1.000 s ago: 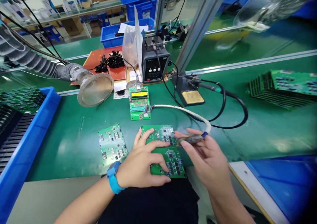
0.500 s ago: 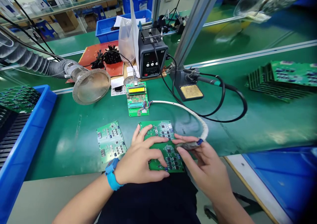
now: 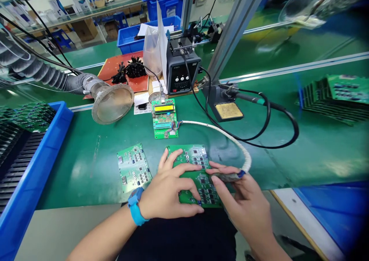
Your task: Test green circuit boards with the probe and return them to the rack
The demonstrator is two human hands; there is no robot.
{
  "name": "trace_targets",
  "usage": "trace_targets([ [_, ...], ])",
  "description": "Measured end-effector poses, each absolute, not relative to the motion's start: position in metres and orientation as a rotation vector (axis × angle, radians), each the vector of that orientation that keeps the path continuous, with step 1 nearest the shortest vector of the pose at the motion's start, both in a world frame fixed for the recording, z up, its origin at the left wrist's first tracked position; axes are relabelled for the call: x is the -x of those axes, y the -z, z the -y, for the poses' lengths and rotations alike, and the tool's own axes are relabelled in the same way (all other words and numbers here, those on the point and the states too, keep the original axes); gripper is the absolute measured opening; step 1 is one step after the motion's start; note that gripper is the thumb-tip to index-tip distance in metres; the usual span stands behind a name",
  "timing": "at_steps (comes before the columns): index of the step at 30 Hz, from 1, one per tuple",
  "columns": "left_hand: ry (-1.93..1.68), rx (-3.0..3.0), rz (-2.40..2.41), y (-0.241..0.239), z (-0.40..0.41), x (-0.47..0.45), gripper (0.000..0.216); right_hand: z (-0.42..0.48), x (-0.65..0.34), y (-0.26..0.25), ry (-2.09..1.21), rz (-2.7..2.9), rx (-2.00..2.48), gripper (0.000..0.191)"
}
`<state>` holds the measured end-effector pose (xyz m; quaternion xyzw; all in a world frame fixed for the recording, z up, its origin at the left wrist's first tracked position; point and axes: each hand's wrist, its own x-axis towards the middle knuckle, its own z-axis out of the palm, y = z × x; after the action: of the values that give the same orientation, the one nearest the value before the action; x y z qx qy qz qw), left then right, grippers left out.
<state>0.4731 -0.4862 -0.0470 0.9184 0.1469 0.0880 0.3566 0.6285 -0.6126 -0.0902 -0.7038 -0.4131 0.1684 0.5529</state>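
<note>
My left hand (image 3: 173,190) lies with fingers spread over a green circuit board (image 3: 188,190), pressing it at the bench's near edge. My right hand (image 3: 242,199) pinches a grey taped probe (image 3: 229,177) at the board's right side. The probe's tip is by the board, but I cannot tell whether it touches. A white sleeved cable (image 3: 219,130) runs from the probe to a small programmer board (image 3: 165,132) with a lit yellow display (image 3: 164,108). To the left of my left hand lies another circuit board (image 3: 134,167).
A soldering station (image 3: 183,74) and iron stand (image 3: 227,111) stand behind, with black cable looping right. A fume duct mouth (image 3: 113,103) is at back left. Blue bins (image 3: 54,130) holding boards flank the left; stacked boards (image 3: 331,99) stand at right.
The whole view has shifted slightly, moving everything right and down. Both hands keep their places on the board and probe. A small blue glow now shows below the programmer's display.
</note>
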Motion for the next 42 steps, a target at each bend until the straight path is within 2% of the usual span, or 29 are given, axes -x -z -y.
trace_targets([
  [5, -0.202, -2.407, -0.368, 0.047, 0.484, -0.474, 0.026, 0.616, -0.632, 0.087, -0.472, 0.94, 1.671, 0.016],
  [7, -0.183, -2.435, -0.383, 0.047, 0.484, -0.473, 0.042, 0.615, -0.631, 0.086, -0.487, 0.914, 1.652, 0.018],
  [12, -0.057, -2.513, -0.463, 0.041, 0.483, -0.475, 0.102, 0.613, -0.629, 0.085, -0.498, 0.882, 1.63, 0.019],
  [16, 0.155, -2.583, -0.533, 0.031, 0.481, -0.48, 0.125, 0.613, -0.629, 0.085, -0.481, 0.915, 1.626, 0.018],
  [25, 0.2, -2.684, -0.548, 0.027, 0.476, -0.485, 0.13, 0.613, -0.629, 0.084, -0.45, 0.96, 1.659, 0.015],
  [42, -0.041, -2.667, -0.545, 0.029, 0.478, -0.48, 0.128, 0.611, -0.635, 0.086, -0.323, 1.065, 1.71, 0.014],
])
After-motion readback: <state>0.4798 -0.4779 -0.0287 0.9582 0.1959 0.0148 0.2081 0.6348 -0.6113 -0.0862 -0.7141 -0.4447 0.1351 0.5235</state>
